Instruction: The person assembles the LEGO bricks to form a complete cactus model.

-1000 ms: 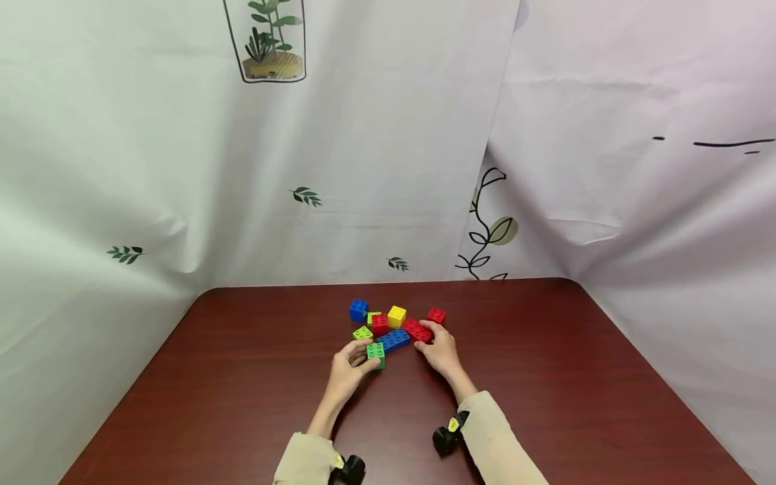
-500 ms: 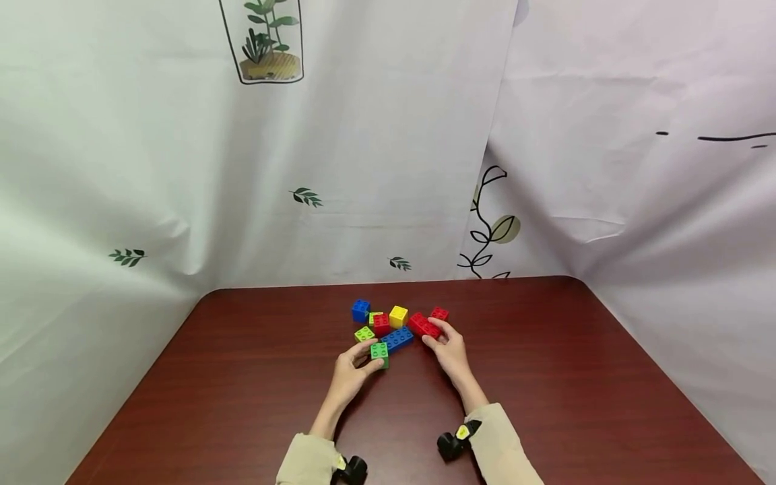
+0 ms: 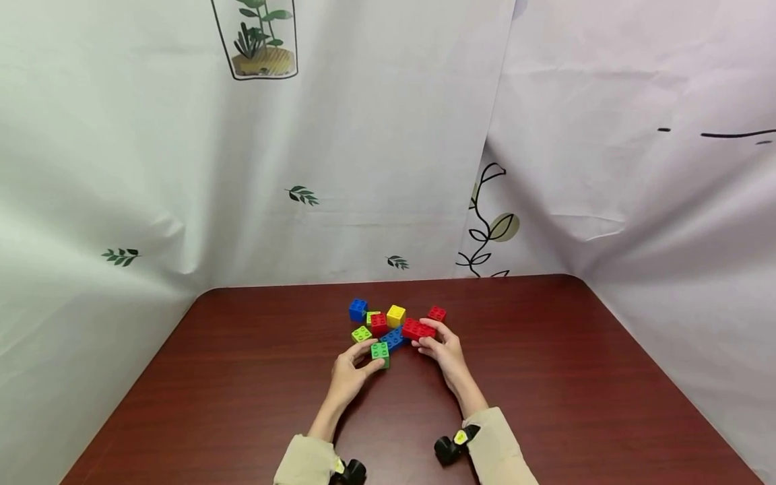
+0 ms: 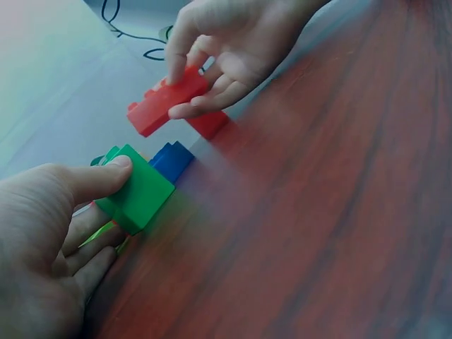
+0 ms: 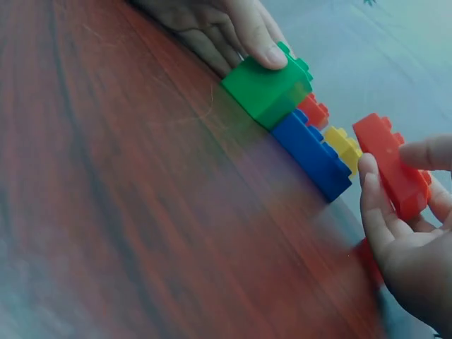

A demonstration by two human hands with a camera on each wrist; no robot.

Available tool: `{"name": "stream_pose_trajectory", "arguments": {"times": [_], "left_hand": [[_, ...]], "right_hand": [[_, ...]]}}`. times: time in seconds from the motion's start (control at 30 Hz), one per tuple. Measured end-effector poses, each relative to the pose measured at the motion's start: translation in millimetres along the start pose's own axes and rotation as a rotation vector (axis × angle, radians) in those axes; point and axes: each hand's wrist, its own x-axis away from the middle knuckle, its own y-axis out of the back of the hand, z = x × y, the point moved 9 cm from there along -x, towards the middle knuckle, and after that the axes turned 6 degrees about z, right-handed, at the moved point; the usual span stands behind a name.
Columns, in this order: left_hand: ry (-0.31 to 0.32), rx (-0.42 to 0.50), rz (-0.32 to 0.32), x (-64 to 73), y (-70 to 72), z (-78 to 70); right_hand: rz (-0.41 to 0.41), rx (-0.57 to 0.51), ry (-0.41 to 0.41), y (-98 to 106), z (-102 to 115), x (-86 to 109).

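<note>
My left hand (image 3: 348, 377) pinches a green toy building block (image 3: 380, 353) between thumb and fingers, low at the near side of the pile. In my right hand (image 3: 447, 353) is a long red block (image 3: 418, 329), gripped by thumb and fingers; in the left wrist view that red block (image 4: 166, 102) is lifted off the table. Between the two hands a long blue block (image 5: 311, 155) lies on the table, just beyond the green one. Part of the blue block is hidden by the red block in the head view.
Behind the hands lie a small blue block (image 3: 358, 310), a yellow block (image 3: 396, 316), a small red block (image 3: 378, 325), another red block (image 3: 437, 314) at the right and a lime green block (image 3: 362, 335). A white printed cloth (image 3: 388, 135) hangs behind the brown table (image 3: 254, 391).
The long red block has come up in my right hand, first shifting right, then back left and turning more level, over the blue block's end. My left hand has barely moved.
</note>
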Motion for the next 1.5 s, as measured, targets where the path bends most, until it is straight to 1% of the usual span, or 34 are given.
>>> {"name": "stream_pose_trajectory", "arguments": {"times": [0.1, 0.17, 0.4, 0.6, 0.83, 0.97, 1.13, 1.23, 1.37, 1.5], "left_hand": [[0.028, -0.024, -0.001, 0.2, 0.5, 1.5], [0.027, -0.036, -0.003, -3.4, 0.4, 10.5], [0.02, -0.074, 0.004, -4.7, -0.2, 7.8], [0.009, -0.093, 0.011, -5.1, -1.9, 6.9], [0.004, -0.081, 0.009, -5.4, -4.5, 6.4], [0.006, -0.082, 0.02, -5.2, -6.3, 8.6], [0.005, -0.096, 0.009, -4.8, -4.0, 10.3], [0.008, -0.1, 0.013, -5.0, -3.4, 10.4], [0.016, -0.105, 0.018, -5.0, -3.6, 10.4], [0.018, -0.111, 0.008, -5.3, -3.4, 10.2]], "right_hand": [[0.02, -0.015, -0.007, -5.9, 1.3, 0.7], [0.033, -0.02, -0.007, -9.8, 2.4, 1.0], [0.09, 0.004, -0.018, -25.7, 4.0, 2.3], [0.124, 0.008, -0.026, -33.8, 2.1, 3.6], [0.124, 0.035, -0.035, -37.6, 0.3, 5.2], [0.124, 0.083, -0.037, -40.5, -0.8, 7.2], [0.135, 0.15, 0.003, -47.4, 2.2, 6.9], [0.122, 0.172, 0.023, -48.9, 4.1, 6.3], [0.11, 0.189, 0.026, -50.0, 5.2, 6.5], [0.119, 0.192, 0.027, -52.6, 5.3, 5.8]]}}
